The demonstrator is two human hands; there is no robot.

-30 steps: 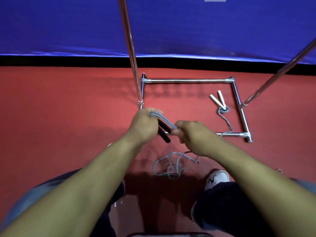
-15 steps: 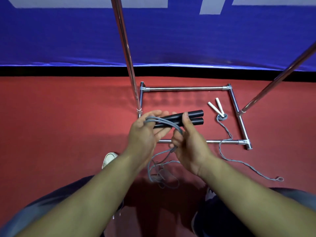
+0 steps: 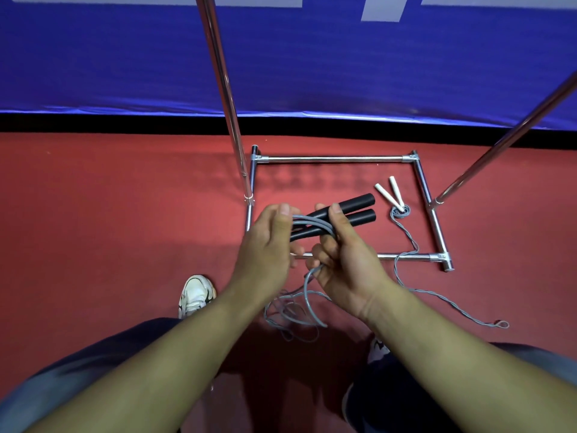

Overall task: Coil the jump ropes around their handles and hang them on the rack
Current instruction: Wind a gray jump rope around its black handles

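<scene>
Swung up since the earlier frames, the two black handles [image 3: 340, 215] now lie side by side, their long axis running from lower left by the left hand [image 3: 268, 242] to upper right, free ends past the right hand [image 3: 340, 254]; the left hand grips the near ends with grey rope [image 3: 312, 225] looped over them; the right hand pinches the handles mid-length, with slack trailing from its fingers to the floor [image 3: 125, 229]; the rack [image 3: 337, 158] lies just beyond; the next wrap likely falls to the right hand; a second rope with white handles [image 3: 388, 193] lies inside the rack's base.
</scene>
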